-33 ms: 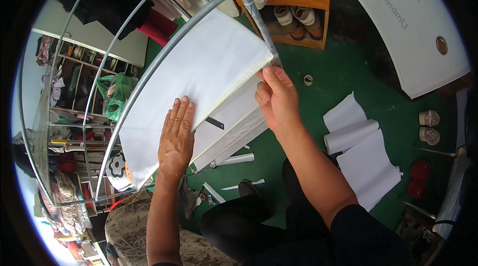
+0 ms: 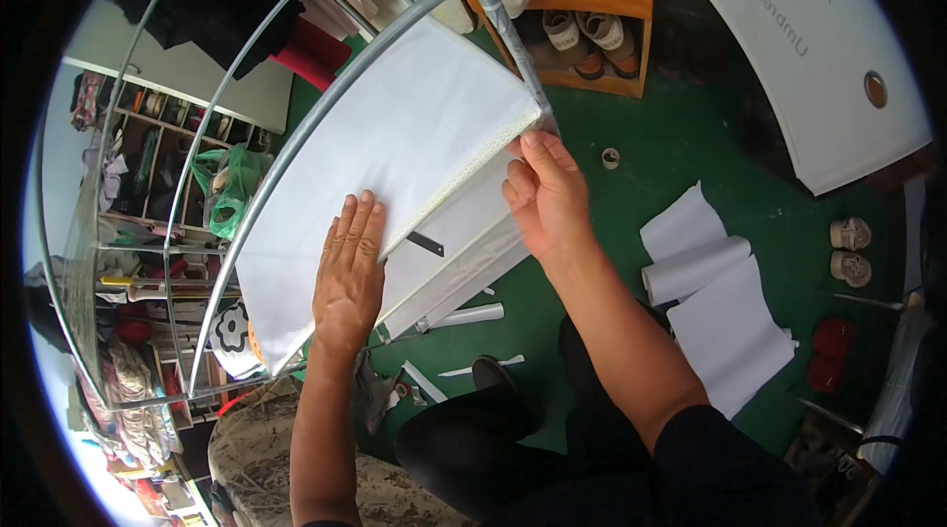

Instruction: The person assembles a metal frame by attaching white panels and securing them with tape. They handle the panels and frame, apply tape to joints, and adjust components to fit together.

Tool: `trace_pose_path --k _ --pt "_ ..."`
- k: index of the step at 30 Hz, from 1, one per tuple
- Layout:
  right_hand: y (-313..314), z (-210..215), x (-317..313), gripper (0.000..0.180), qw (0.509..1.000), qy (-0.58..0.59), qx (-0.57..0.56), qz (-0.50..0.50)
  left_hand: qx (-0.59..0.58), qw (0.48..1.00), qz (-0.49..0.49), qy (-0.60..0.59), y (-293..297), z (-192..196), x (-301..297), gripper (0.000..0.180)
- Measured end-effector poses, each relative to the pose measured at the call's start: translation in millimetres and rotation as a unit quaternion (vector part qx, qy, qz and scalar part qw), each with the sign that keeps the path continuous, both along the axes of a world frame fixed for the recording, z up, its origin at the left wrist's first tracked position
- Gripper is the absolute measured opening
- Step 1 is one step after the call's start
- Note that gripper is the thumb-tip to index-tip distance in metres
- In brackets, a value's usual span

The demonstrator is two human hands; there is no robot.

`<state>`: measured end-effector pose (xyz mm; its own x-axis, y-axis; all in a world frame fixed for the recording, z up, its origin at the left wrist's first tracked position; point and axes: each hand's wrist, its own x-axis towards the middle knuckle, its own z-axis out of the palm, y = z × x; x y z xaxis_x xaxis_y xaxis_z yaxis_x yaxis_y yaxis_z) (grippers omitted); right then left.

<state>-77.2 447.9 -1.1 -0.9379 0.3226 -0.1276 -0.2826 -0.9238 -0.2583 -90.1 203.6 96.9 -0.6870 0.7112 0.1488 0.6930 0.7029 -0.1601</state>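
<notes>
A white sheet with a fine texture (image 2: 365,122) is spread inside a curved grey tube frame (image 2: 316,117). My left hand (image 2: 350,256) lies flat on the sheet near its front edge, fingers stretched out. At the sheet's right corner, beside a plastic-wrapped tube, my right hand (image 2: 547,191) pinches the sheet's edge between thumb and forefinger, its other fingers curled. A thin dark flat piece with a small hole at its end (image 2: 426,244) sticks out from under the edge between my hands. Below runs a pale ledge (image 2: 464,251).
White sheet offcuts (image 2: 730,330) and a tape roll (image 2: 611,159) lie on the green floor (image 2: 631,221). A wooden shoe shelf (image 2: 592,78) stands behind; a white panel with an umbrella print (image 2: 829,83) is at far right. Filled shelves (image 2: 148,152) line the left. White strips (image 2: 469,316) lie near my foot.
</notes>
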Motion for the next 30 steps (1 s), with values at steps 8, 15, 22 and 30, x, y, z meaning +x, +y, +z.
trace_pose_path --k 8,15,22,30 --pt "-5 -4 -9 0.009 0.995 0.008 -0.094 0.014 0.006 1.000 -0.017 0.001 0 -1 0 0.074" --pt "-11 1 -19 0.012 0.984 0.035 -0.173 0.039 0.000 1.000 -0.026 0.013 -3 -4 -4 0.073" --pt "-13 10 -26 0.014 0.979 0.073 -0.181 0.055 0.005 0.999 -0.030 0.022 -5 -5 -4 0.072" --pt "-19 2 -38 0.017 0.977 0.105 -0.179 0.046 -0.009 0.998 -0.029 0.061 -5 -6 -4 0.064"
